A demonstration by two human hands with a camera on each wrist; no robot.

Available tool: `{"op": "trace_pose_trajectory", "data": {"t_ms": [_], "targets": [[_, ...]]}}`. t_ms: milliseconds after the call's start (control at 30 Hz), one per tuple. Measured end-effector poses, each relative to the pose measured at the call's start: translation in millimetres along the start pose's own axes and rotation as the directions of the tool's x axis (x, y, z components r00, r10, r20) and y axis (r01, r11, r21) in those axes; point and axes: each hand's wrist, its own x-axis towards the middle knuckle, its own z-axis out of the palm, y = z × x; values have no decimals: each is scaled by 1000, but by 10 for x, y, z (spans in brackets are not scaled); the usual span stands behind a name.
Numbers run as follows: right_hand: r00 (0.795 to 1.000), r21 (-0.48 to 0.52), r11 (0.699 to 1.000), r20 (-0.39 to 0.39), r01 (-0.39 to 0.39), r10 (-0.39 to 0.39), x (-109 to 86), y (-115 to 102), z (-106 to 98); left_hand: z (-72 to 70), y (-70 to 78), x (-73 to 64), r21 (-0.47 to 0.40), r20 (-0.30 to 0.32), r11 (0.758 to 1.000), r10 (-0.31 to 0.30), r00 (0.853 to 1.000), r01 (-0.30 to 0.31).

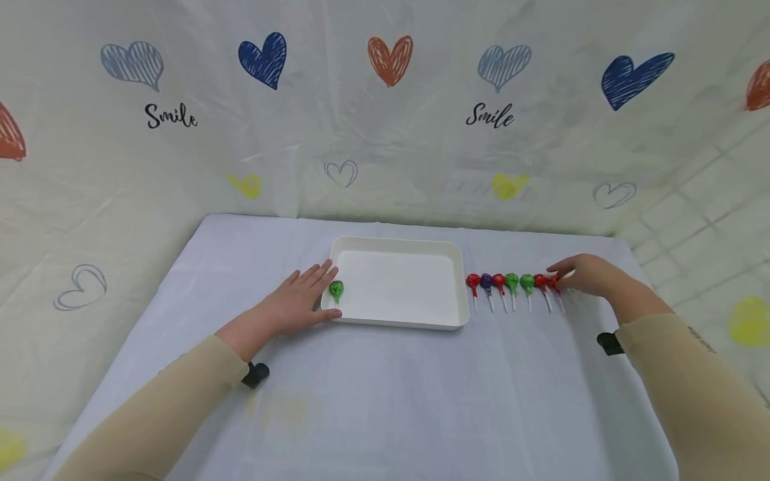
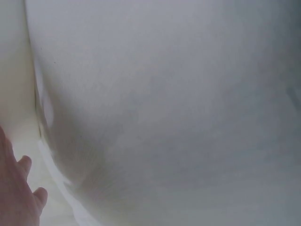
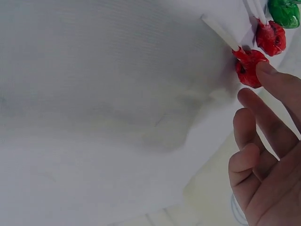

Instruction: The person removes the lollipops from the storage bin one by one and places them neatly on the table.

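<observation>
My left hand (image 1: 297, 298), fingers spread, lies at the left end of a white tray (image 1: 397, 322), with its thumb and fingertips at the rim. Inside the tray near that hand is a green-wrapped lollipop (image 1: 336, 289). My right hand (image 1: 585, 275) is at the right end of a row of lollipops. In the right wrist view its thumb (image 3: 277, 82) touches or overlaps the end red lollipop (image 3: 251, 68), while the index fingertip sits just below the candy, apart from it. Only part of the left hand (image 2: 19, 188) shows in the left wrist view.
Right of the tray, the row holds red, purple and green lollipops, including a purple one (image 1: 486, 281) and a green one (image 1: 527, 282), sticks toward me. A white cloth (image 1: 421, 401) covers the table. Behind hangs a curtain (image 1: 337, 127) printed with hearts.
</observation>
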Motion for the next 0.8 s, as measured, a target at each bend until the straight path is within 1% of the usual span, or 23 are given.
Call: {"op": "trace_pose_trajectory", "data": {"t_ms": [133, 233, 400, 533, 733, 800], "targets": [[999, -35, 999, -46, 8, -10, -42, 5, -43, 5, -6, 3, 3, 11, 1000, -8, 1000, 8], [997, -49, 999, -80, 15, -19, -58, 0, -75, 19, -14, 5, 0, 8, 1000, 1, 1000, -1], [996, -37, 999, -87, 17, -20, -83, -65, -118, 34, -17, 19, 0, 7, 1000, 2, 1000, -2], [996, -26, 999, -84, 19, -21, -99, -177, -131, 49, -14, 35, -13, -1, 1000, 7, 1000, -7], [994, -89, 995, -97, 34, -43, -74, -437, -91, 81, -34, 41, -19, -29, 1000, 12, 1000, -13], [993, -88, 995, -100, 50, -59, -50, -546, -73, 87, -44, 38, -12, -28, 1000, 7, 1000, -8]]}}
